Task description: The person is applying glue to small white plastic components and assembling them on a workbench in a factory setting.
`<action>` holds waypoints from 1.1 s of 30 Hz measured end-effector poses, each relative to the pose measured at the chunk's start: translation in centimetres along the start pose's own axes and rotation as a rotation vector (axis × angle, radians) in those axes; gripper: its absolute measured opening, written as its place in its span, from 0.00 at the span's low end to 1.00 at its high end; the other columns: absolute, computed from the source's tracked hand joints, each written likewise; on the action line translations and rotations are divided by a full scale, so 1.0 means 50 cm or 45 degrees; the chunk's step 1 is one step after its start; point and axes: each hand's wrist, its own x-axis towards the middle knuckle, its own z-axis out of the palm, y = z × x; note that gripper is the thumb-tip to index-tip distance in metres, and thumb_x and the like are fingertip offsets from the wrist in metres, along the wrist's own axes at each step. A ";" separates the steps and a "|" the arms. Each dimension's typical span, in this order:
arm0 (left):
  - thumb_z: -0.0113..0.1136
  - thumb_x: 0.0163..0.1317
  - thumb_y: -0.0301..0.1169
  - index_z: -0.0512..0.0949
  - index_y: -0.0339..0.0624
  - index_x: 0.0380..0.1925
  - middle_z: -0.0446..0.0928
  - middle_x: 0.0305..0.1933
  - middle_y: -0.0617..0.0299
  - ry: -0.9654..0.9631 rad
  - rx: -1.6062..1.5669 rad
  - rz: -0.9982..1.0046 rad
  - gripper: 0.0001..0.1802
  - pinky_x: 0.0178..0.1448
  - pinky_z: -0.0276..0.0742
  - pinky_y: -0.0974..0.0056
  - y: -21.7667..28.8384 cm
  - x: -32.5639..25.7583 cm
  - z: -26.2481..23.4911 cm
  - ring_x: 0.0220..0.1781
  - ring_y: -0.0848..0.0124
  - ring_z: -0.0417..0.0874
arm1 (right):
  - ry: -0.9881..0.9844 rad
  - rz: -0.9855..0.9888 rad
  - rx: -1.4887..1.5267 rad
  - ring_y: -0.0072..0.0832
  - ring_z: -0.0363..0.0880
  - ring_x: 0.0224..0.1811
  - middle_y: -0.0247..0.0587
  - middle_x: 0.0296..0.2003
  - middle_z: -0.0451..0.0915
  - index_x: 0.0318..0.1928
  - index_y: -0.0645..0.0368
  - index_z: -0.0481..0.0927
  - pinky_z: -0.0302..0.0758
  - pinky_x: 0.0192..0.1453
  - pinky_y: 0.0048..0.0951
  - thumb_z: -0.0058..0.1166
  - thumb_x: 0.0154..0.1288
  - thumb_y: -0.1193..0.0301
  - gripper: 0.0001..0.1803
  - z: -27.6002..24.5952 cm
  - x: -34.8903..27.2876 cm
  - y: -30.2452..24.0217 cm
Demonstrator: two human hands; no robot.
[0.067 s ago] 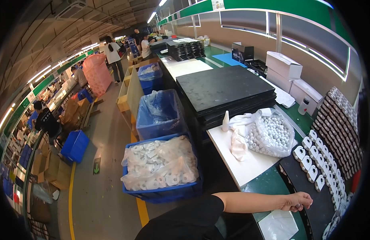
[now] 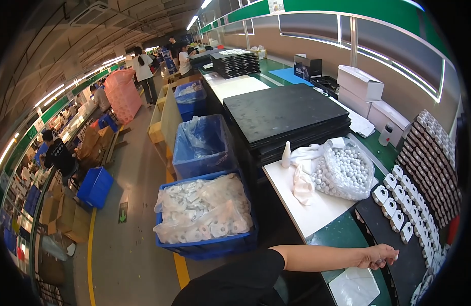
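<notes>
My left hand [image 2: 380,256] reaches in from the lower edge over a black tray [image 2: 374,220] at the right. Its fingers are curled together, and a small white piece [image 2: 396,255] shows at their tips, too small to name surely. Beyond the fingers, rows of white rounded parts with a hole [image 2: 397,220] stand on the tray. A clear bag of small white balls [image 2: 347,171] lies farther back on a white board [image 2: 317,217], beside a crumpled white cloth [image 2: 303,186] and a small nozzle bottle [image 2: 287,155]. My right hand is out of the picture.
Blue crates stand left of the bench, the nearest crate [image 2: 205,250] filled with bagged white parts. A stack of black trays [image 2: 286,112] lies farther along. White boxes [image 2: 360,84] stand at the back, near a full upright tray [image 2: 431,163]. Other people work in the distance.
The small white piece shows more plainly at my left fingertips. The hand has barely moved, and the rest stands as before.
</notes>
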 end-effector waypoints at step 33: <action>0.57 0.58 0.31 0.72 0.42 0.45 0.74 0.36 0.63 0.112 -0.020 0.007 0.14 0.16 0.50 0.81 0.034 -0.023 0.002 0.22 0.84 0.64 | 0.307 0.281 1.435 0.19 0.71 0.29 0.36 0.28 0.74 0.38 0.65 0.72 0.68 0.34 0.20 0.49 0.59 0.77 0.07 0.167 0.108 -0.158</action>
